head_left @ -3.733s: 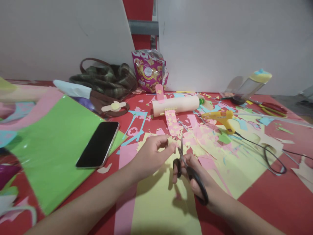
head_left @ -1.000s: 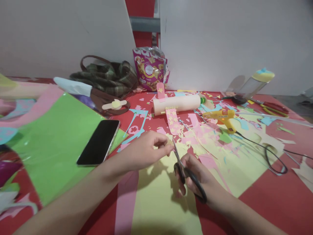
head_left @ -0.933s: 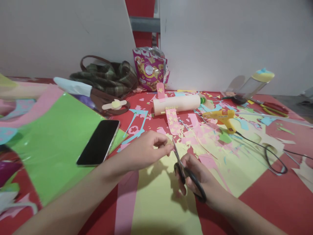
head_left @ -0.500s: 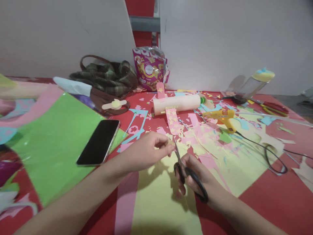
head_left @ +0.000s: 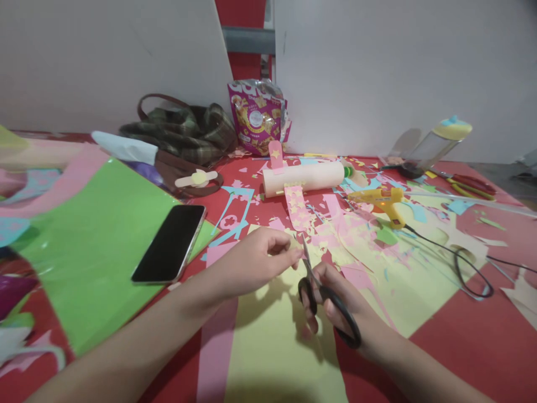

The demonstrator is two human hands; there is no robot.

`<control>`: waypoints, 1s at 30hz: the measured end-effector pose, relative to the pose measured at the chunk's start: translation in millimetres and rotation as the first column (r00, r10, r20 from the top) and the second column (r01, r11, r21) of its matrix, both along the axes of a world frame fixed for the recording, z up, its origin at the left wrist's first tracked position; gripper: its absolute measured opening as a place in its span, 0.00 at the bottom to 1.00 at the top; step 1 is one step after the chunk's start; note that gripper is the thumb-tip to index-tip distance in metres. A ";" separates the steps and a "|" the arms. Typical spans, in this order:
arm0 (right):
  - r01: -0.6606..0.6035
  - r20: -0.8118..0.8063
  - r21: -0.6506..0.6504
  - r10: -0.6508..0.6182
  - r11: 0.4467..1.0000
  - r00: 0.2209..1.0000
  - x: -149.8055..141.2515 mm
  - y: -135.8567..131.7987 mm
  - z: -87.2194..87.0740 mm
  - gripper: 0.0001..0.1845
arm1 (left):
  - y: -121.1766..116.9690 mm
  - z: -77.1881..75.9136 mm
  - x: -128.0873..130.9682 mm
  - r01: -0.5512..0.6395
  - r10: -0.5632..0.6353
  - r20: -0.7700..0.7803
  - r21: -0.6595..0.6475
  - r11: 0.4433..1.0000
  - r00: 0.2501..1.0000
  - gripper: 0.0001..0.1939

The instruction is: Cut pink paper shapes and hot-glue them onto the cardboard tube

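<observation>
My left hand (head_left: 262,260) is closed in a pinch above the yellow paper sheet (head_left: 285,358). A small pale yellow scrap of paper (head_left: 296,244) shows at its fingertips, partly hidden by them. In my right hand (head_left: 342,291) is a pair of black-handled scissors (head_left: 309,267), fingers through the loops. The blades point up and away from me, right beside the left fingertips. Beyond them lies a cream paper tube (head_left: 306,178) with pink strips attached, the nearer one (head_left: 296,207) covered in yellow stars.
A phone (head_left: 170,243) rests on a green sheet (head_left: 96,240) at left. To the right lie a yellow glue gun (head_left: 380,201) with its cord, pliers (head_left: 472,187) and a tilted clear bottle (head_left: 436,148). Paper scraps surround the tube. A snack bag (head_left: 257,120) stands behind.
The scissors and the left fingertips have shifted very slightly to the right. The outer handle loop sits a little farther out. Everything else stays in place.
</observation>
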State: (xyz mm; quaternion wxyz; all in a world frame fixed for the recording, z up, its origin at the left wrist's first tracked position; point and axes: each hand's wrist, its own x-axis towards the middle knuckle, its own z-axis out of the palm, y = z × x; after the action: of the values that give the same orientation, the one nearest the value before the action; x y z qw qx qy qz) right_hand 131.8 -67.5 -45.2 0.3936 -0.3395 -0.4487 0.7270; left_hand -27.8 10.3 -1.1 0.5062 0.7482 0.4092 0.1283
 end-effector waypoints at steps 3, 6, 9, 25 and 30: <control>0.005 -0.012 -0.001 -0.005 1.000 1.000 -0.1 0.2 -0.9 0.20 | -0.5 1.0 1.8 -0.010 0.011 0.027 -0.031 0.999 1.000 0.14; 0.012 -0.036 0.002 -0.012 1.000 0.999 0.9 0.0 -4.7 0.20 | -0.7 1.1 2.8 -0.019 0.023 0.044 -0.068 0.998 0.999 0.14; 0.013 -0.039 0.021 -0.012 1.000 0.999 1.7 -0.1 -6.2 0.19 | -0.8 -0.9 2.6 -0.018 0.023 0.064 -0.085 0.996 0.998 0.14; 0.032 -0.031 0.039 -0.031 0.999 0.999 -0.3 0.3 -5.8 0.20 | -8.3 -1.2 11.4 -0.118 0.135 0.119 -0.137 0.984 0.984 0.13; 0.062 -0.005 0.042 -0.061 0.997 0.998 -1.1 -2.3 -3.1 0.19 | -14.0 -1.9 17.0 -0.201 0.220 0.187 -0.117 0.973 0.957 0.14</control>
State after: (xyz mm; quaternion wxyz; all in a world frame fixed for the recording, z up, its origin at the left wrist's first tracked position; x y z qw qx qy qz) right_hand 130.7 -69.8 -48.4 0.4237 -0.3432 -0.4526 0.7055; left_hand -10.7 -3.7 -3.0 0.5637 0.6583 0.4397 0.2355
